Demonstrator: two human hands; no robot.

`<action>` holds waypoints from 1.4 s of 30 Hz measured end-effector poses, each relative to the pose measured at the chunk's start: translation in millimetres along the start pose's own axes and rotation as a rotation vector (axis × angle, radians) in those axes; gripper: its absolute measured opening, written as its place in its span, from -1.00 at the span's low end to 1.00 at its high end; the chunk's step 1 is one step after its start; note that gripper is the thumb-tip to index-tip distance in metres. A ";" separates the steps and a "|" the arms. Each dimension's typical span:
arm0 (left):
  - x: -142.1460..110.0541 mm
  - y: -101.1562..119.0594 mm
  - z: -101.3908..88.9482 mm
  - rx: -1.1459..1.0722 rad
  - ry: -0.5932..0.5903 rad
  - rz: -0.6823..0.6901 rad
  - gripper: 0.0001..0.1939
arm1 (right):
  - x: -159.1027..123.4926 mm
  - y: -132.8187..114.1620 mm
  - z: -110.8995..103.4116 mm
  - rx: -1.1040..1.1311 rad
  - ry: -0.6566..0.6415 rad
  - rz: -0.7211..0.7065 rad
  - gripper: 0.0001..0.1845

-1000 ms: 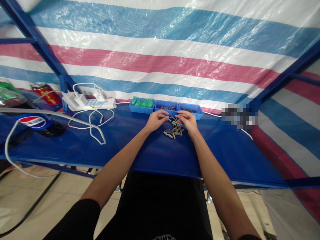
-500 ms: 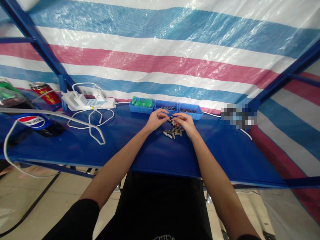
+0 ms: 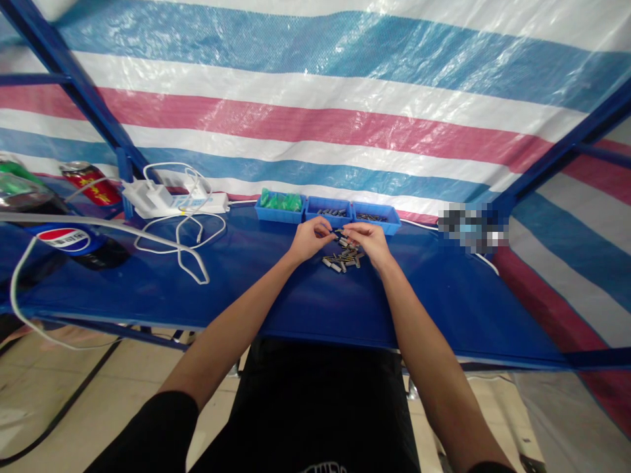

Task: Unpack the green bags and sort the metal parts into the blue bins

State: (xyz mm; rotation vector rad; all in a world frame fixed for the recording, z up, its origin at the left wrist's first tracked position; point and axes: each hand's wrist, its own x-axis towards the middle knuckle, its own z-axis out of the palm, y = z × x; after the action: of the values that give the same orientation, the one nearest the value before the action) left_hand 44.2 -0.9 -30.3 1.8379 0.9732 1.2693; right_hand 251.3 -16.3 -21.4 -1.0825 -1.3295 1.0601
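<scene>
My left hand (image 3: pixel 309 238) and my right hand (image 3: pixel 369 242) meet fingertip to fingertip over a small heap of short grey metal pieces (image 3: pixel 342 259) on the blue table (image 3: pixel 276 289). Both hands are pinched closed. A tiny part seems to sit between the fingertips, too small to name. Just beyond the hands stand three blue trays in a row: one with green pieces (image 3: pixel 279 206), a middle tray (image 3: pixel 328 209) and a right tray (image 3: pixel 377 217) that hold dark small parts.
A white power strip (image 3: pixel 172 200) with plugs and looping white cables (image 3: pixel 182 246) lies at the back left. A dark cola bottle (image 3: pixel 59 236) and a red can (image 3: pixel 91 182) are at the far left. A striped tarp hangs behind the blue frame.
My hands have drawn a little closer together over the heap, the fingertips now touching. Everything else has stayed put.
</scene>
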 end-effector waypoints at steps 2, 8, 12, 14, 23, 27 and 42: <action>-2.0 3.0 -0.1 0.096 -0.064 0.049 -0.79 | 4.8 3.8 -6.0 -0.009 0.113 -0.033 -0.58; -6.1 5.6 3.6 0.234 -0.406 0.218 -0.86 | 15.3 16.1 -24.7 -0.029 0.290 -0.107 -0.28; -6.4 0.6 4.9 0.293 -0.391 0.200 -0.86 | 16.3 19.8 -25.9 -0.035 0.278 -0.092 -0.27; -6.2 -0.6 3.7 0.325 -0.381 0.184 -0.82 | 16.2 20.2 -23.5 -0.033 0.257 -0.082 -0.31; -4.9 -1.4 4.7 0.317 -0.348 0.184 -0.75 | 15.1 19.2 -16.9 -0.015 0.219 -0.073 -0.40; -1.6 -1.7 5.4 0.219 -0.220 0.125 -0.69 | 13.4 17.3 -14.3 -0.029 0.214 -0.087 -0.43; 5.0 -3.6 6.0 -0.288 -0.056 -0.060 -0.64 | 7.7 8.4 -3.8 0.004 0.146 -0.067 -0.52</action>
State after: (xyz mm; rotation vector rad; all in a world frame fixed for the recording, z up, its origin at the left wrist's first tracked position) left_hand 50.4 4.4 -32.9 1.6015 0.7660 1.2434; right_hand 255.2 -7.0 -28.1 -1.0843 -1.2380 0.9169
